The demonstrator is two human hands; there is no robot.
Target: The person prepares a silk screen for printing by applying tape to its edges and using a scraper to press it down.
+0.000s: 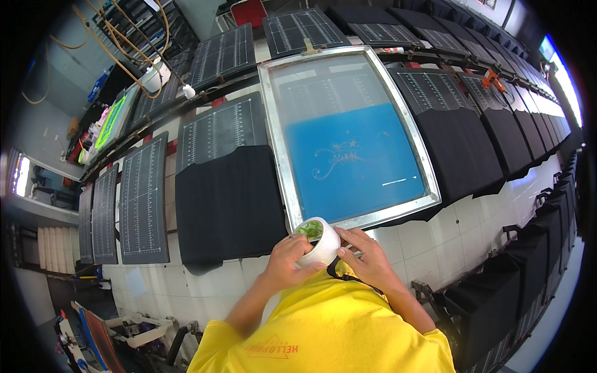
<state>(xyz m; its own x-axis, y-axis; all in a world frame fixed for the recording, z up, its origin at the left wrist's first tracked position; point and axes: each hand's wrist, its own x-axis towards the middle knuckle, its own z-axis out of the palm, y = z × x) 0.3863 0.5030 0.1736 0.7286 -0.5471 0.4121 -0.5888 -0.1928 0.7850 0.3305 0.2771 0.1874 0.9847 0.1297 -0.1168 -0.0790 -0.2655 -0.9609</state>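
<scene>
White cup (327, 248), green contents (311, 230), by metal-framed blue screen (360, 177).
Cup is held between left hand (287, 264) and right hand (368, 256), at the screen's near edge; black cloth (227, 208) is laid left of it.

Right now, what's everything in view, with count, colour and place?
Cup: 1, white, green contents, lower centre
Screen: 1, partly blue mesh, silver frame, centre
Clip: 1, tan, screen's far edge
Cloths: several, black, either side of screen
Boards: many, dark, both rows
Hoses: several, yellowish, upper left
Bucket: 1, white, upper left
Tool: 1, orange, upper right
Chair: 1, red, top
Shirt: 1, yellow, bottom
Left hand: 1, bare, gripping cup
Right hand: 1, bare, at cup
</scene>
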